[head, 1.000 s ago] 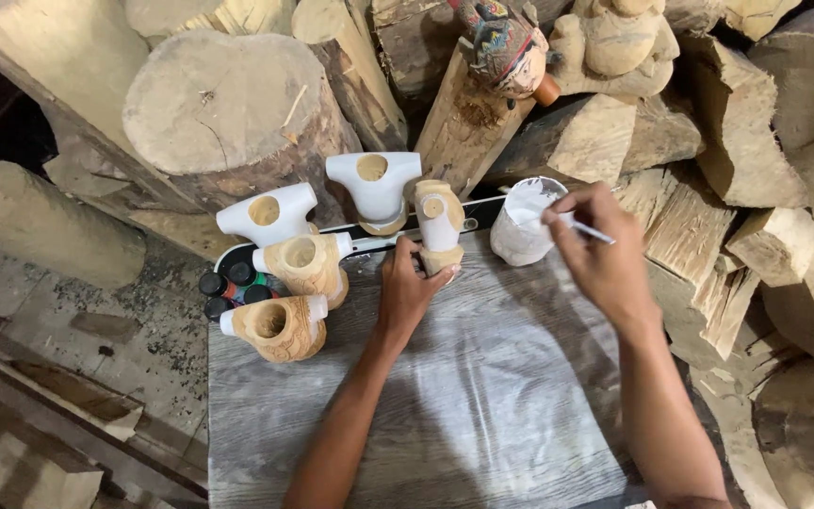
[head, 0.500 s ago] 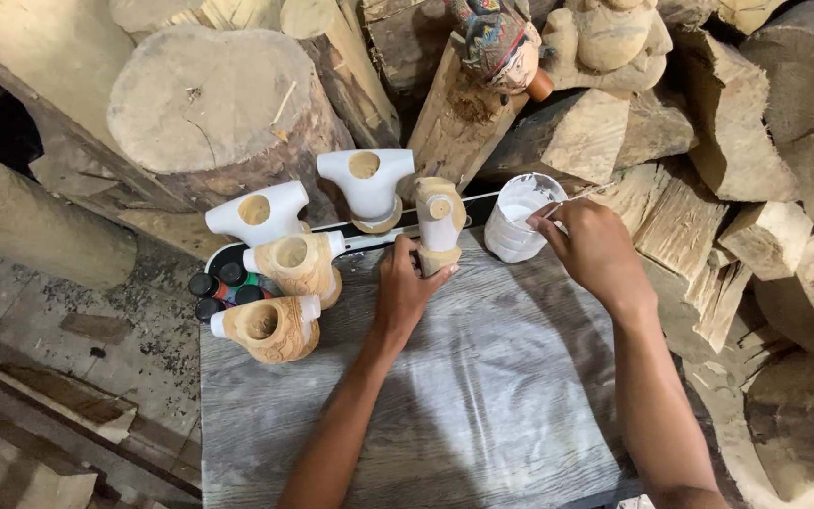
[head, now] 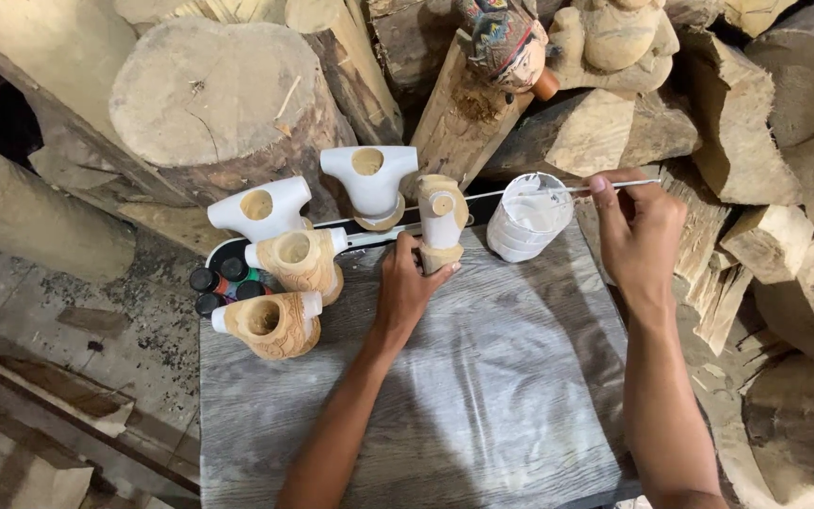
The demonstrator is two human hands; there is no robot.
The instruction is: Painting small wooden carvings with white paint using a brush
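Left hand (head: 407,287) grips carving (head: 441,224) upright on worktop (head: 482,396) (half white). Right hand (head: 641,231) pinches brush (head: 529,192), tip over white cup (head: 528,219) beside carving.

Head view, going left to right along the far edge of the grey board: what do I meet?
Paint bottles → white carved piece → second white piece → left hand on a half-painted piece → white cup → right hand holding a brush.
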